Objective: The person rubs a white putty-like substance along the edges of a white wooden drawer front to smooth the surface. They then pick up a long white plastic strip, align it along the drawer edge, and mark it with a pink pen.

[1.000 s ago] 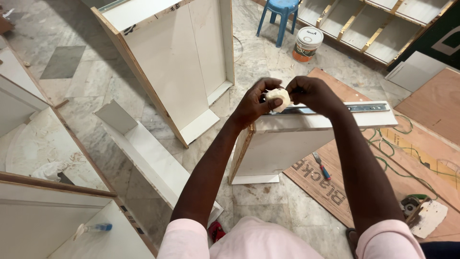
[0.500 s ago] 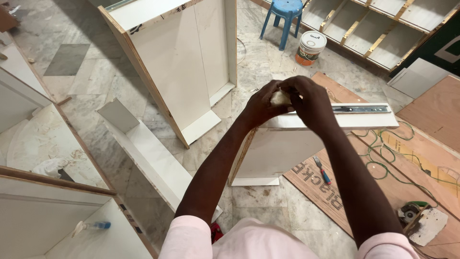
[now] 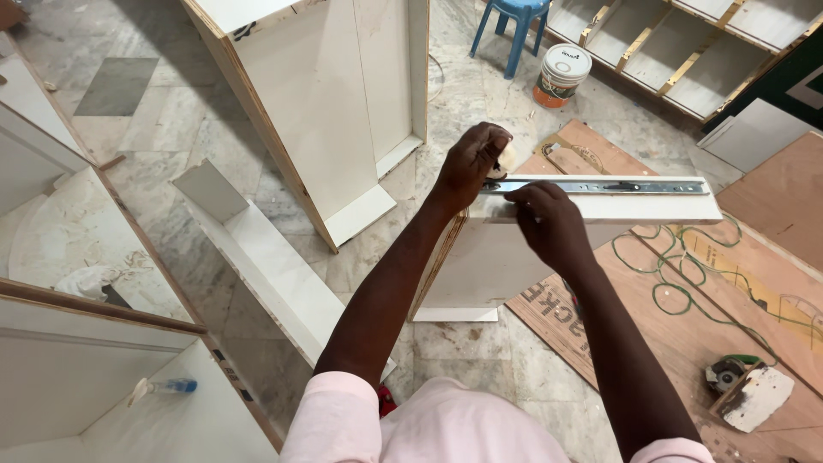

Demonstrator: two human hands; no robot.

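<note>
A white board panel (image 3: 531,257) stands on edge on the floor, with a long metal drawer slide (image 3: 600,186) lying along its top edge. My left hand (image 3: 470,163) is closed around a small pale round object (image 3: 507,157) at the panel's left end. My right hand (image 3: 549,225) rests on the panel's top edge, fingertips pinched at the left end of the slide; what it pinches is too small to tell.
A tall white cabinet carcass (image 3: 334,111) stands to the left, a loose white board (image 3: 266,257) below it. A blue stool (image 3: 514,26) and a paint bucket (image 3: 561,75) are at the back. Plywood sheets (image 3: 754,300), a green cord (image 3: 677,266) and a power tool (image 3: 729,373) lie right.
My hands have parted. The left hand stays up at the panel's end with the pale object; the right hand has dropped onto the slide's left end.
</note>
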